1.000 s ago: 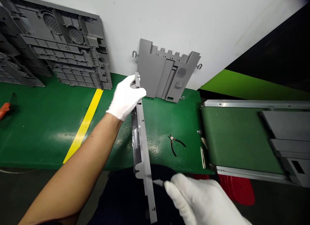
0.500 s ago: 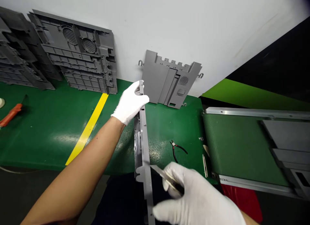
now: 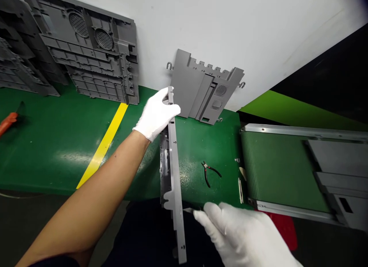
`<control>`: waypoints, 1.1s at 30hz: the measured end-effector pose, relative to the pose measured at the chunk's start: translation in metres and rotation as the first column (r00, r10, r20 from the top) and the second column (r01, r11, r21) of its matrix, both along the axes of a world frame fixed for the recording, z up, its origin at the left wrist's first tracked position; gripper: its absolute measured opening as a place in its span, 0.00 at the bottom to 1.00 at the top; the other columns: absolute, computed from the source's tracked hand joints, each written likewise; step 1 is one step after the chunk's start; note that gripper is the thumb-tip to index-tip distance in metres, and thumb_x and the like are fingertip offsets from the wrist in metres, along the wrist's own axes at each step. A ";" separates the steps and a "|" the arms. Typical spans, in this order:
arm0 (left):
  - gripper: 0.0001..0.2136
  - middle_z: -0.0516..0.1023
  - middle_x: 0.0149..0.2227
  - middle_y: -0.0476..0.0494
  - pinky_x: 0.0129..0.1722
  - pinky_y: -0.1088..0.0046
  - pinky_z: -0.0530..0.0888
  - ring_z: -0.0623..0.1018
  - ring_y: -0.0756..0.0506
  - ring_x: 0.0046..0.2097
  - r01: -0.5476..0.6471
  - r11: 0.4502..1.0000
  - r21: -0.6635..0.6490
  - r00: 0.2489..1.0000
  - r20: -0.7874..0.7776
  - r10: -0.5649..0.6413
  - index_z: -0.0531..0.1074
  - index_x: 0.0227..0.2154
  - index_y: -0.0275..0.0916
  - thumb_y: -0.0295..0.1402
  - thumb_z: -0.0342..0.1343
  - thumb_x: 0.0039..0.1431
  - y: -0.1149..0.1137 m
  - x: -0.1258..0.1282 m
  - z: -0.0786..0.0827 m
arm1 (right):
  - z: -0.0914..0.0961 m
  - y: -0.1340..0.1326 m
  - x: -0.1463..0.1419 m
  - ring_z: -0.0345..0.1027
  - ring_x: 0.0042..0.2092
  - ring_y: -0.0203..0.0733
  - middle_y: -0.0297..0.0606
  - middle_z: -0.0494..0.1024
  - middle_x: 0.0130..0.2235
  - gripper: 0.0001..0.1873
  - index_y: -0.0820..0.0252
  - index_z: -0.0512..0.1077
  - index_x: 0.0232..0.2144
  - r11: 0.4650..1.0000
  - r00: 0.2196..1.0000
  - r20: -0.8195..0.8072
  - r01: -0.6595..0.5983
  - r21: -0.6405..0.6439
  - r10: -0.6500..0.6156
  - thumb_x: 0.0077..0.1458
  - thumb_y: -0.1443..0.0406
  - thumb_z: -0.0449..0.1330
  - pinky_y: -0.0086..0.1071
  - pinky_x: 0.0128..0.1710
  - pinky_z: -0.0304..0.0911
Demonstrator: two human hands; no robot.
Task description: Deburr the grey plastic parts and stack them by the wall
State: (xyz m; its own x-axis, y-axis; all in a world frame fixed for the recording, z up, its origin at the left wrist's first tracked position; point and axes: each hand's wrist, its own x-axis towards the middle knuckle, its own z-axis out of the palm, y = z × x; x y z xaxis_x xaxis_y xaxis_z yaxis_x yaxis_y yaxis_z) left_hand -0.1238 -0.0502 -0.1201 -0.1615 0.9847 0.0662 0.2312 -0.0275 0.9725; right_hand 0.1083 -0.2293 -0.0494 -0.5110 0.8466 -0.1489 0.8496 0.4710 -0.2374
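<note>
The gray panel (image 3: 176, 175) stands on its thin side, over the front edge of the green counter (image 3: 63, 152). Its long side runs away from the person, and the far end tips a bit to the left. The left hand (image 3: 156, 113) grips the far end, thumb on the right side. The right hand (image 3: 244, 236) is to the right of the panel, by its near end, closed around a small blade (image 3: 188, 210). The blade points left at the panel; I can't tell if the tip touches.

Pliers (image 3: 205, 165) lie open to the right of the panel, apart from the blade. Past the panel's far end, a plate (image 3: 186, 83) leans on the wall (image 3: 155, 37). Far right of the panel is a belt (image 3: 276, 167) with a flat part (image 3: 336, 155) on it. Left of the panel stand ribbed parts (image 3: 94, 56) and, farther left, an orange tool (image 3: 8, 123).
</note>
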 end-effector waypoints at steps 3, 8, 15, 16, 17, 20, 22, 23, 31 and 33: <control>0.31 0.79 0.46 0.41 0.43 0.66 0.75 0.76 0.44 0.43 -0.004 1.000 0.001 1.000 0.028 0.004 0.69 0.59 0.38 0.29 0.56 0.47 0.001 0.001 -0.001 | 0.003 0.001 -0.001 0.54 0.16 0.31 0.28 0.68 0.19 0.24 0.55 0.67 0.24 0.997 1.000 0.004 -0.012 0.073 0.011 0.69 0.52 0.48 0.28 0.18 0.48; 0.29 0.79 0.44 0.42 0.37 0.68 0.74 0.76 0.44 0.41 -0.023 1.000 -0.001 0.997 0.069 0.023 0.72 0.56 0.38 0.27 0.57 0.46 0.001 0.003 -0.002 | 0.001 0.004 -0.006 0.53 0.15 0.31 0.26 0.66 0.17 0.25 0.54 0.64 0.22 0.989 0.998 0.043 -0.041 0.144 0.035 0.69 0.51 0.47 0.30 0.18 0.45; 0.27 0.78 0.42 0.43 0.34 0.69 0.72 0.75 0.45 0.39 -0.032 0.999 0.014 0.996 0.081 0.031 0.74 0.52 0.39 0.26 0.57 0.45 0.002 0.007 -0.002 | 0.001 0.005 -0.008 0.52 0.14 0.32 0.26 0.64 0.16 0.24 0.54 0.62 0.22 0.967 0.984 0.158 -0.113 0.228 0.078 0.70 0.53 0.47 0.35 0.19 0.37; 0.27 0.78 0.42 0.43 0.34 0.69 0.72 0.75 0.45 0.39 -0.040 0.999 0.013 0.996 0.086 0.038 0.74 0.53 0.39 0.26 0.57 0.45 0.003 0.007 -0.002 | 0.002 0.005 -0.007 0.52 0.14 0.32 0.26 0.64 0.16 0.23 0.54 0.62 0.23 0.966 0.983 0.162 -0.128 0.226 0.092 0.70 0.54 0.47 0.35 0.19 0.37; 0.27 0.78 0.43 0.43 0.34 0.69 0.72 0.75 0.44 0.39 -0.047 0.999 0.013 0.995 0.091 0.046 0.74 0.53 0.39 0.26 0.57 0.45 0.003 0.008 -0.003 | 0.002 0.004 -0.005 0.53 0.14 0.32 0.26 0.64 0.16 0.23 0.54 0.62 0.23 0.964 0.981 0.164 -0.143 0.223 0.107 0.70 0.54 0.47 0.35 0.19 0.37; 0.27 0.78 0.44 0.43 0.36 0.69 0.73 0.75 0.44 0.40 -0.052 0.998 0.019 0.994 0.101 0.049 0.74 0.52 0.39 0.26 0.57 0.44 0.003 0.009 -0.002 | 0.004 0.003 -0.002 0.54 0.15 0.33 0.26 0.64 0.16 0.22 0.54 0.63 0.24 0.965 0.977 0.165 -0.170 0.202 0.137 0.70 0.55 0.48 0.35 0.19 0.38; 0.26 0.78 0.44 0.42 0.37 0.69 0.73 0.75 0.44 0.40 -0.041 0.999 0.022 0.993 0.108 0.039 0.75 0.52 0.38 0.26 0.57 0.45 0.003 0.011 0.000 | 0.004 0.003 -0.001 0.54 0.15 0.33 0.26 0.63 0.16 0.21 0.54 0.64 0.24 0.968 0.977 0.167 -0.163 0.193 0.131 0.70 0.55 0.48 0.35 0.20 0.39; 0.26 0.78 0.44 0.42 0.37 0.69 0.73 0.75 0.44 0.40 -0.037 0.999 0.020 0.993 0.110 0.034 0.75 0.51 0.38 0.26 0.57 0.45 0.003 0.012 0.001 | 0.004 0.003 0.000 0.54 0.15 0.33 0.26 0.64 0.16 0.21 0.54 0.64 0.24 0.970 0.978 0.171 -0.155 0.189 0.123 0.70 0.55 0.48 0.34 0.20 0.39; 0.25 0.78 0.42 0.43 0.37 0.69 0.73 0.74 0.44 0.40 -0.029 0.999 0.032 0.996 0.081 0.026 0.75 0.50 0.38 0.25 0.56 0.45 0.003 0.015 0.002 | 0.002 0.002 0.002 0.55 0.15 0.33 0.28 0.65 0.16 0.21 0.54 0.64 0.24 0.969 0.975 0.187 -0.155 0.191 0.119 0.70 0.55 0.49 0.35 0.20 0.39; 0.25 0.78 0.42 0.43 0.37 0.69 0.73 0.75 0.44 0.40 -0.028 0.999 0.029 0.997 0.066 0.026 0.75 0.50 0.38 0.25 0.56 0.45 0.004 0.015 0.001 | 0.003 0.001 0.004 0.56 0.15 0.34 0.28 0.65 0.16 0.20 0.54 0.65 0.26 0.971 0.973 0.191 -0.161 0.176 0.126 0.70 0.56 0.48 0.35 0.20 0.40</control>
State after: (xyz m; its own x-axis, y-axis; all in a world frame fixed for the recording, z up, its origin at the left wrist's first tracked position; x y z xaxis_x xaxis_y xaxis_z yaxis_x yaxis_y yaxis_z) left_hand -0.1090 -0.0465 -0.1190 -0.1933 0.9775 0.0840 0.1679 -0.0514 0.9845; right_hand 0.1120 -0.2283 -0.0462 -0.6092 0.7877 -0.0923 0.7900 0.6129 0.0163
